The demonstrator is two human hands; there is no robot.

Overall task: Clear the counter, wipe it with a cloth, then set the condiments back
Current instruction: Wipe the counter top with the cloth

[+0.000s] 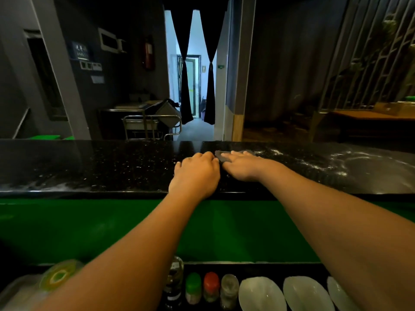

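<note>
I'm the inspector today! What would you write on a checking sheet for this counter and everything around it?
Surface: black speckled counter, with wet streaks at its right end.
Job's things: grey cloth under the right hand; green-capped jar, red-capped jar, grey shaker and glass bottle stand below, off the counter.
Clutter: white dishes beside the jars; yellow-green roll at lower left.
Hands: right hand lies flat on the cloth; left hand is curled beside it, and its grip on the cloth is unclear.
Cables: nothing seen.
Surroundings: tied dark curtains, metal trolley, fire extinguisher on the wall.
</note>
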